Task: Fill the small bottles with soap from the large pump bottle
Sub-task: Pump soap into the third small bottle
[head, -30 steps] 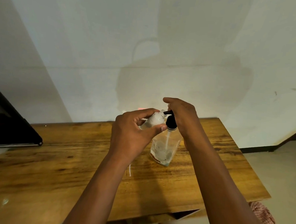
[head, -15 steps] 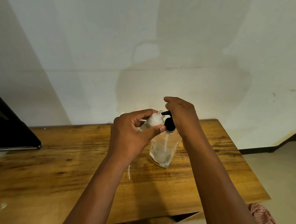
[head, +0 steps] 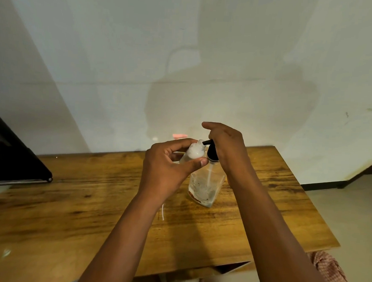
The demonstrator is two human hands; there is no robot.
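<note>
Glossy clear plastic pump bottle (head: 206, 186), matt black pump head (head: 212, 152), grained varnished wooden table (head: 91, 211)

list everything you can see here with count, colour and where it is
clear large pump bottle with black pump head: 1, clear glass or plastic with a black top, standing on the table right of centre, nearly empty
small translucent bottle with white foamy soap: 1, whitish, held tilted with its mouth at the pump nozzle
brown wooden table: 1, brown, fills the lower half of the view
black flat panel: 1, black, far left over the table edge
small pink object: 1, pink, behind the table by the wall, cannot tell what it is
thin white strip: 1, white, on the table below the left wrist
checked cloth: 1, reddish, lower right
left hand: 1, fingers around the small bottle
right hand: 1, on the pump head
</note>
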